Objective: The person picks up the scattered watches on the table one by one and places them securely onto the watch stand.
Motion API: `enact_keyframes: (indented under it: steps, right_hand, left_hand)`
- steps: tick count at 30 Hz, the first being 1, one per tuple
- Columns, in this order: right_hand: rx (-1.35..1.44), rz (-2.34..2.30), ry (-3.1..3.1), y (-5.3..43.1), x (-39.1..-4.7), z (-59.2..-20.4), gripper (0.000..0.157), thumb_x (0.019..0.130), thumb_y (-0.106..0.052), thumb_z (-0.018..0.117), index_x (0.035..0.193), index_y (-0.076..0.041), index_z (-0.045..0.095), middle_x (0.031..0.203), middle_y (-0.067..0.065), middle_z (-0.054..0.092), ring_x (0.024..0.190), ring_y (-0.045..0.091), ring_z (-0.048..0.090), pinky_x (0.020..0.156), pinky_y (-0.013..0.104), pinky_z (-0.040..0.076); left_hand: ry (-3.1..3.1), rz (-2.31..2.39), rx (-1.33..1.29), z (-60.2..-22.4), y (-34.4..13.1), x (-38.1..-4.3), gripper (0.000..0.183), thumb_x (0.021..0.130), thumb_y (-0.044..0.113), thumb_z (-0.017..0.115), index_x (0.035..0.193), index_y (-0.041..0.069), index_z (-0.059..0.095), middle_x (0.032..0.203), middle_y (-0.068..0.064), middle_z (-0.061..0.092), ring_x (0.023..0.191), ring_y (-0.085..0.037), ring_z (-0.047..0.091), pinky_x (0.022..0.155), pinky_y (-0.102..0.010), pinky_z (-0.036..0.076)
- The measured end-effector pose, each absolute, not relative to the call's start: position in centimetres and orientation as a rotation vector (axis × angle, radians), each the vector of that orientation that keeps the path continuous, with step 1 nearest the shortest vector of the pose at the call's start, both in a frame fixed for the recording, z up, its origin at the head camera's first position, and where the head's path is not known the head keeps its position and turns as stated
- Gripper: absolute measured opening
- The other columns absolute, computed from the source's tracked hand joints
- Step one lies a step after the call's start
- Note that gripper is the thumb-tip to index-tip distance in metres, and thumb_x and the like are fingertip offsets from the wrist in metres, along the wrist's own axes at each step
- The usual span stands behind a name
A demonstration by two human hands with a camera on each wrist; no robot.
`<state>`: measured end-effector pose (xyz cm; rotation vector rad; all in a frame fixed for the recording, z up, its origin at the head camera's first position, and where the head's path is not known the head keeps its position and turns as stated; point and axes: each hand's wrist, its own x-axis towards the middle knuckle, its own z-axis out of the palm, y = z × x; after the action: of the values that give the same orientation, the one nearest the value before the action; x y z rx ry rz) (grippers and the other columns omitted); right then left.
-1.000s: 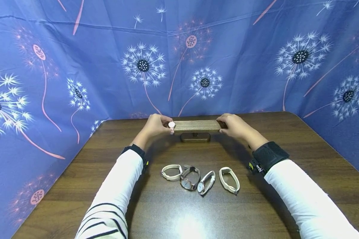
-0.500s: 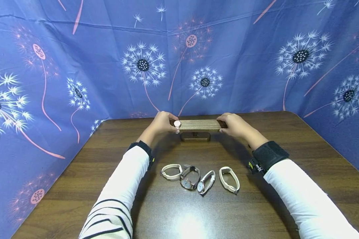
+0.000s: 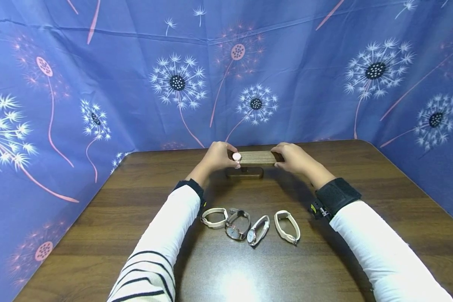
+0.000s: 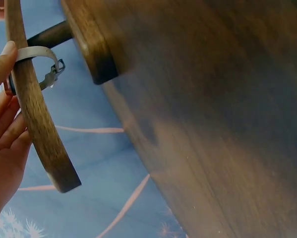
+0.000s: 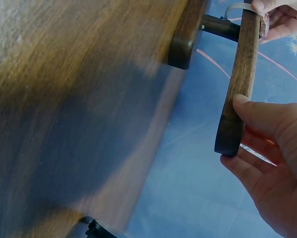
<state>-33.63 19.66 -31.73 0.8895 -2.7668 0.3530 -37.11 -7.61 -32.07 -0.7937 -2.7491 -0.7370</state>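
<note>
A wooden watch stand has a long bar (image 3: pixel 258 157) raised on a short post above its base (image 3: pixel 245 173). Looped around the bar is a watch (image 3: pixel 236 157) with a round face and a pale strap (image 4: pixel 38 51), its buckle hanging loose on the post side. My left hand (image 3: pixel 218 157) pinches this watch, thumb on the strap and fingers by the face. At the bar's right end, my right hand (image 3: pixel 296 158) grips the wood, the thumb (image 5: pixel 247 105) on one side and fingers on the other.
Nearer on the table (image 3: pixel 154 184) lie several watches in a row: a cream one (image 3: pixel 214 218), a grey-brown one (image 3: pixel 238 225), a white one (image 3: pixel 258 230) and another cream one (image 3: pixel 287 227). A blue patterned cloth (image 3: pixel 136 84) hangs behind the table.
My left hand has slid rightward along the bar with the watch, from the left end toward the middle. The right hand stays on its end, and the view has shifted slightly.
</note>
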Motion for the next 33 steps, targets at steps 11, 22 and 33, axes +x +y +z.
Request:
enact_keyframes:
  steps: [11, 22, 33]
  right_hand:
    - [0.893, 0.334, -2.761, 19.67, -33.62, -31.81, 0.047, 0.083, -0.006, 0.076, 0.122, 0.012, 0.059, 0.121, 0.029, 0.059, 0.112, 0.044, 0.056, 0.097, 0.054, 0.046]
    - [0.884, 0.351, -2.763, 19.7, -33.59, -31.92, 0.046, 0.083, -0.006, 0.076, 0.122, 0.011, 0.06, 0.12, 0.028, 0.06, 0.111, 0.043, 0.057, 0.096, 0.054, 0.046]
    - [0.875, 0.365, -2.756, 19.7, -33.56, -31.94, 0.045, 0.082, -0.005, 0.076, 0.121, 0.011, 0.06, 0.119, 0.027, 0.061, 0.111, 0.043, 0.057, 0.097, 0.053, 0.045]
  left_hand:
    - [-2.798, -0.696, -0.686, -31.99, -6.61, -36.38, 0.048, 0.067, 0.031, 0.091, 0.109, 0.015, 0.074, 0.111, -0.001, 0.07, 0.106, -0.019, 0.062, 0.077, -0.035, 0.053]
    - [-2.779, -0.711, -0.705, -32.4, -6.66, -36.11, 0.048, 0.069, 0.029, 0.09, 0.112, 0.014, 0.073, 0.112, -0.002, 0.07, 0.103, -0.02, 0.063, 0.076, -0.036, 0.051]
    - [-2.737, -0.694, -0.771, -32.48, -6.67, -36.34, 0.048, 0.07, 0.028, 0.09, 0.11, 0.009, 0.072, 0.109, -0.004, 0.071, 0.102, -0.02, 0.064, 0.085, -0.031, 0.052]
